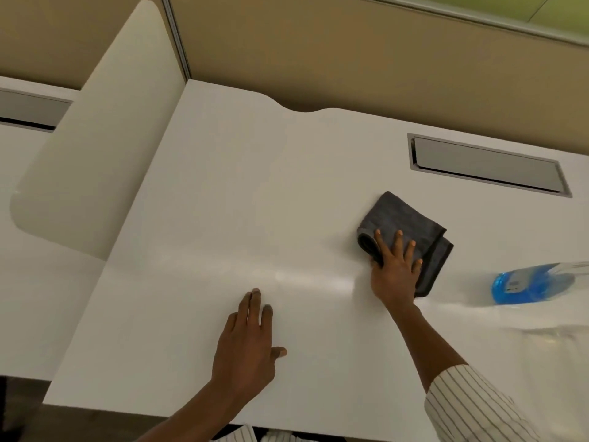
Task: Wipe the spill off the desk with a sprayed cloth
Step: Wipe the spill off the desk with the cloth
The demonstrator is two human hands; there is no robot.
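A folded dark grey cloth lies on the white desk, right of centre. My right hand presses flat on the cloth's near part, fingers spread, thumb at its rolled left edge. My left hand rests palm down on the bare desk nearer the front edge, holding nothing. A faint wet sheen runs across the desk between the two hands. A spray bottle with blue liquid lies blurred at the right edge, apart from both hands.
A grey recessed cable flap sits in the desk behind the cloth. A white side divider panel rises along the desk's left edge. A beige partition wall runs behind. The front edge is close to my body.
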